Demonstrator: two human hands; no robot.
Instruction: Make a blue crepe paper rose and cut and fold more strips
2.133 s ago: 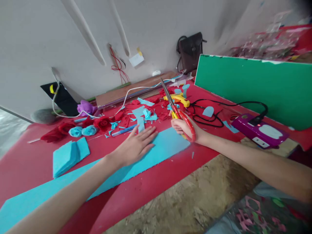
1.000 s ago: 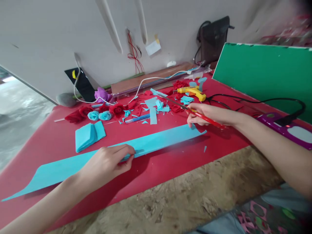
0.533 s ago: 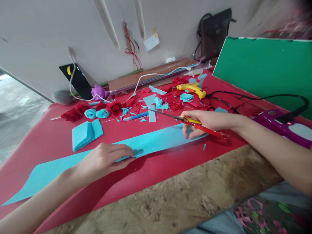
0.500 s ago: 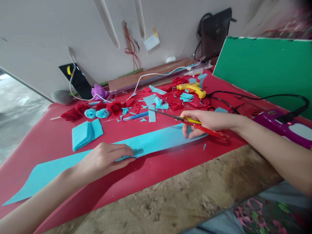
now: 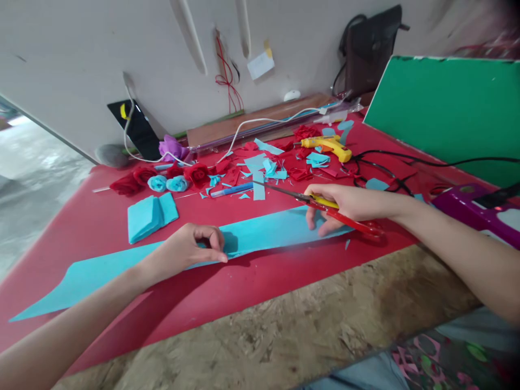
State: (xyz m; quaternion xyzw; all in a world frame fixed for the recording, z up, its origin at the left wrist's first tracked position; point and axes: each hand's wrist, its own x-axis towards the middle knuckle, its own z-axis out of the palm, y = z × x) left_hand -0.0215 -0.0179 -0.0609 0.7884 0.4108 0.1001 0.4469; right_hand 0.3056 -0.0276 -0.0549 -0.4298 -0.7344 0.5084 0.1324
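A long blue crepe-paper strip (image 5: 268, 234) lies folded lengthwise across the red sheet (image 5: 93, 227). My left hand (image 5: 190, 249) pinches the strip's near edge around its middle, fingers curled. My right hand (image 5: 339, 205) grips red-and-yellow scissors (image 5: 320, 206), blades pointing left over the table, and its fingertips rest on the strip's right end.
A folded blue paper stack (image 5: 149, 215), red and blue paper roses (image 5: 166, 181), a blue pen (image 5: 232, 189) and several paper scraps lie beyond the strip. A yellow glue gun (image 5: 329, 145), black cable (image 5: 390, 168), purple device (image 5: 475, 208) and green board (image 5: 450, 114) sit right. Bare chipboard (image 5: 309, 325) fronts the sheet.
The left hand went from lying flat on the strip to pinching its folded edge. The right hand lowered the scissors from upright to level and settled on the strip's right end.
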